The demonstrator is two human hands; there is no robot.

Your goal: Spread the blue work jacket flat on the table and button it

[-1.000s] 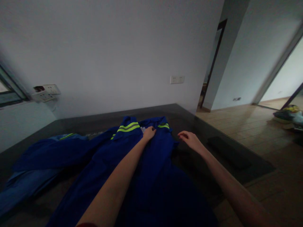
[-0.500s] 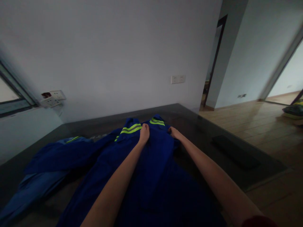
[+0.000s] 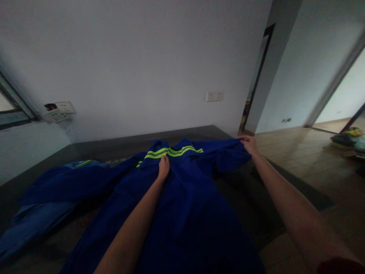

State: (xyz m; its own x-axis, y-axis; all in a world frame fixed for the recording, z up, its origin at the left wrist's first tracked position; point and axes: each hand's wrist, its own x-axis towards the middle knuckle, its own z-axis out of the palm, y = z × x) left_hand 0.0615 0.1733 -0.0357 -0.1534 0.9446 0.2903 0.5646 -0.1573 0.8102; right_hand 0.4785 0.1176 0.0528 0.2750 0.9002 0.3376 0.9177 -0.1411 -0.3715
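A dark blue work garment (image 3: 185,198) with yellow-green reflective stripes lies spread on a dark table (image 3: 114,142). My left hand (image 3: 164,168) presses down on the cloth just below the striped part, fingers closed on the fabric. My right hand (image 3: 250,145) is stretched out to the right, near the table's right edge. It grips an edge of the same garment and holds it pulled out sideways. A second, lighter blue piece of clothing (image 3: 34,224) lies at the left.
A white wall with a double socket (image 3: 215,96) stands behind the table. A socket box (image 3: 57,113) juts out at the left, beside a window frame. To the right are a wooden floor, a doorway and a heap of things (image 3: 346,139).
My right hand took hold of the garment's edge near the middle and pulled it out to the right, spreading the cloth. My left hand slid slightly down and left on the fabric.
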